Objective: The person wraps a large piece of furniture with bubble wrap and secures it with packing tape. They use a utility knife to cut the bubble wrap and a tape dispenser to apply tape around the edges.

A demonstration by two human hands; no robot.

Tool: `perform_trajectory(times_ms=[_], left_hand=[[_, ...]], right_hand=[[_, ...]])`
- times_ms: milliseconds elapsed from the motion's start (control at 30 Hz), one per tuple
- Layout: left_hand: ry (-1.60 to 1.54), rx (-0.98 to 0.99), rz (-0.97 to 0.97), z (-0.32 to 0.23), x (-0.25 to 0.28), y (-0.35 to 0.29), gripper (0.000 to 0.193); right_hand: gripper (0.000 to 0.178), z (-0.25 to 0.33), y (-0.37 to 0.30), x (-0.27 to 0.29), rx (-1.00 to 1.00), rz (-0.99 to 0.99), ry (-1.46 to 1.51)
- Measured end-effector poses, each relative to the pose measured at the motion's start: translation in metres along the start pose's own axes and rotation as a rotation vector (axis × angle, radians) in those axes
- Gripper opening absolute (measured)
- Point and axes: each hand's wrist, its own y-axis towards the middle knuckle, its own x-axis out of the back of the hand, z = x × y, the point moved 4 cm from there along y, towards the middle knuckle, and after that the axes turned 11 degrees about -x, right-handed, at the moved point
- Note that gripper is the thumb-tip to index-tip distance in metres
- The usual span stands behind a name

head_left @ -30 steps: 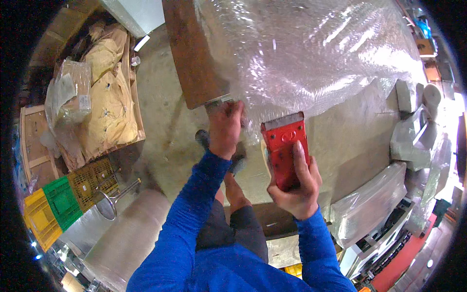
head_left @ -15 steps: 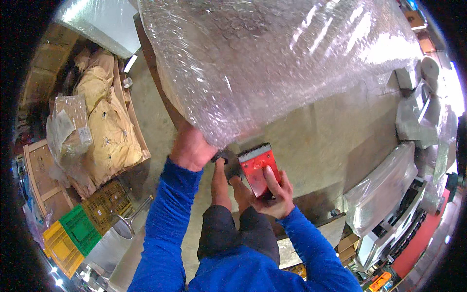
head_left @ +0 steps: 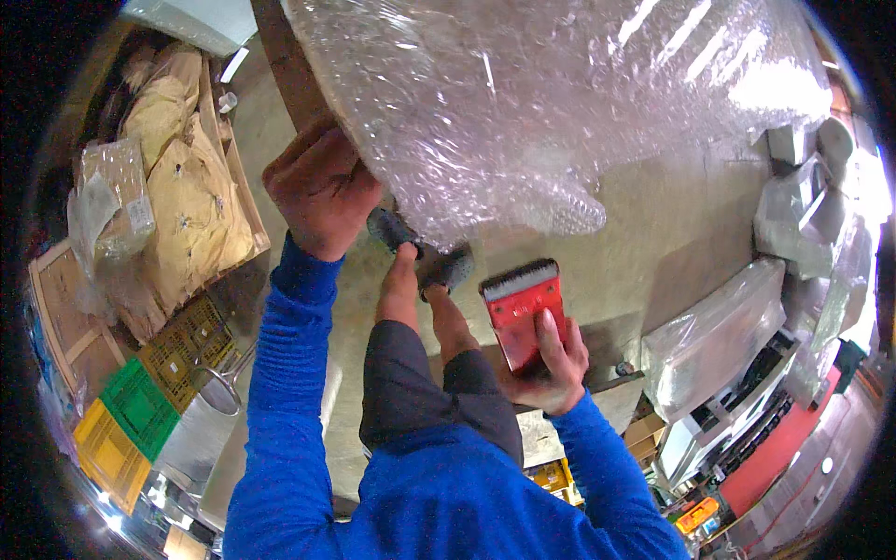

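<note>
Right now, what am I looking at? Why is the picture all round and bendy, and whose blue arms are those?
The picture comes from a small camera worn on a person's head, looking down. Its very wide lens bends straight lines near the rim, so everything looks round. The blue sleeves belong to that person. Their left hand grips the edge of a big object wrapped in bubble wrap, beside a brown wooden board. Their right hand holds a red tape dispenser with a toothed edge, a little below the wrap and not touching it. Below you see the person's legs and dark shoes on a concrete floor. On the left are green and yellow crates and a box of yellowish padding.
</note>
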Motion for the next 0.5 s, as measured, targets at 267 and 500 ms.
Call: perform_trajectory(times_ms=[267,500], left_hand=[[-0.134,0.160,-0.009,0.007,-0.017,0.016,0.027],[-0.706,0.774,-0.042,0.007,-0.023,-0.048,0.028]], right_hand=[[0.088,-0.014,0.089,-0.070,0.107,-0.178,0.082],[0.087,-0.012,0.137,-0.090,0.148,-0.309,0.021]])
